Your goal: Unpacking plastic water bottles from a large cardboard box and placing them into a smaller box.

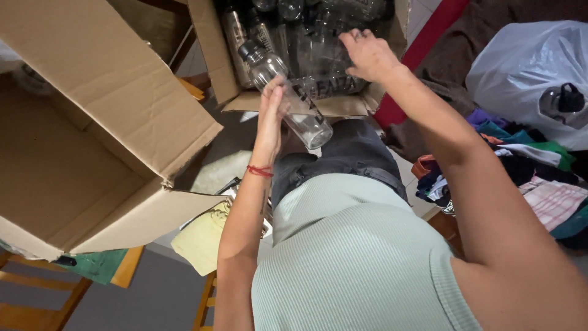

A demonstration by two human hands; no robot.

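Now clear bottle [288, 98] in left hand [271, 116], tilted

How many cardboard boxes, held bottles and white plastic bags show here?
Cardboard boxes: 2, a large empty one and one full of bottles
Held clear bottles: 1, in the left hand
White plastic bags: 1
Total: 4

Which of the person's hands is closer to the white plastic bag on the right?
Right. The right hand reaches into the box of bottles, nearer the white bag; the left hand holds a clear bottle farther away.
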